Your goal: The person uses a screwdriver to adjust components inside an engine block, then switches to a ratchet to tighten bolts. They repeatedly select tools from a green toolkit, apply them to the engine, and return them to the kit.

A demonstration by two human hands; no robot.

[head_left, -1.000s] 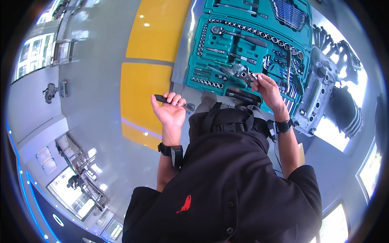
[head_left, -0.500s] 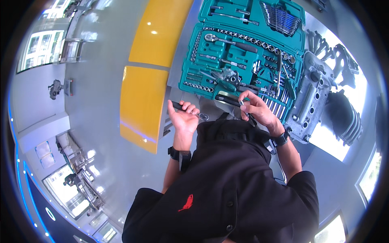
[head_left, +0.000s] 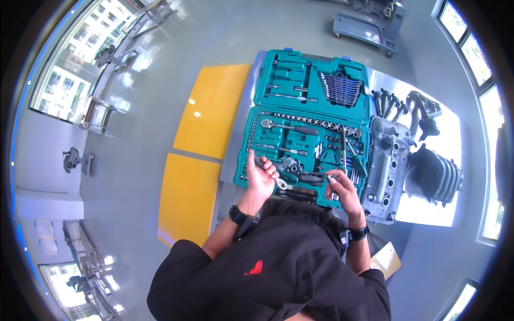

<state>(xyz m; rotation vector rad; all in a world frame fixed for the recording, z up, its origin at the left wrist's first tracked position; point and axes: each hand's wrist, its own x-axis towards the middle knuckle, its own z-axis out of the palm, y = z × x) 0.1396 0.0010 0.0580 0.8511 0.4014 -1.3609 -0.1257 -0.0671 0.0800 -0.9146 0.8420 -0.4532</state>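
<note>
My left hand [head_left: 261, 177] is closed around the dark handle of a ratchet wrench [head_left: 281, 184], whose shiny round head juts out toward my right hand. My right hand [head_left: 345, 193] has its fingertips pinched together over the near right part of the toolbox. Something small and metallic seems to be between them, too small to name. Both hands are above the near edge of an open green toolbox [head_left: 316, 109]. Between them, a grey metal part [head_left: 290, 167] lies over the tray. A second ratchet [head_left: 289, 127] rests in its slot below a row of sockets [head_left: 310, 119].
Right of the toolbox lies a grey metal engine cover [head_left: 386, 160]. Beyond it are a black ribbed manifold [head_left: 436, 174], several dark bolts [head_left: 390, 104] and a bracket [head_left: 425, 107]. Yellow panels [head_left: 188, 192] are at the left. A wheeled cart [head_left: 364, 32] stands at the back right.
The view has tilted up, showing more of the toolbox and room. Both hands have moved forward over the toolbox's near edge, the left still holding the ratchet wrench, the right still pinching.
</note>
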